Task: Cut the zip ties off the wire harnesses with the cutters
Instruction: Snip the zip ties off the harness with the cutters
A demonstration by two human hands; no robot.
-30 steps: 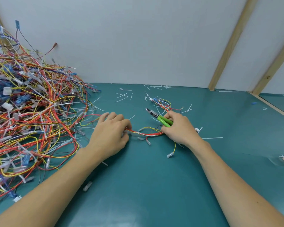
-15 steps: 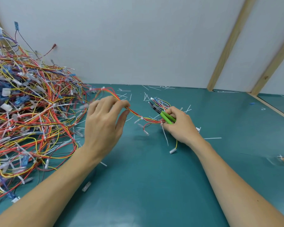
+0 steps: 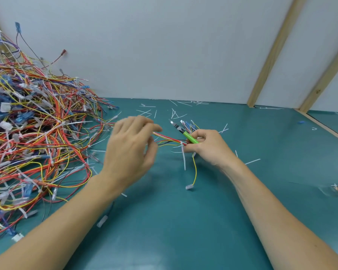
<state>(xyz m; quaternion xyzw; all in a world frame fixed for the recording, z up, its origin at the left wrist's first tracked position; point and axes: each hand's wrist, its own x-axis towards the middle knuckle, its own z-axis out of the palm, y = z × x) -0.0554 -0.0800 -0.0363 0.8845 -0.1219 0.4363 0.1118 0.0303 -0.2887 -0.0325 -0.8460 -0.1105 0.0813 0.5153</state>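
While the right hand (image 3: 209,147) clenches the green-handled cutters (image 3: 184,133) and pinches the wire harness (image 3: 169,140) at its white zip tie (image 3: 183,155), the left hand (image 3: 131,149) is blurred; its fingers (image 3: 144,123) curl around the harness, though I cannot tell how firmly. The harness runs roughly level between the two hands, its long axis left to right, above the teal desk (image 3: 183,221). The cutters point up and away to the left of the right fingers, with the blades clear of the tie. The risk, as I judge it: with one hand managing both tool and bundle, the blades could nick a wire rather than the tie, or the harness could slip free into the tangled pile (image 3: 31,137) beyond the left fingers.
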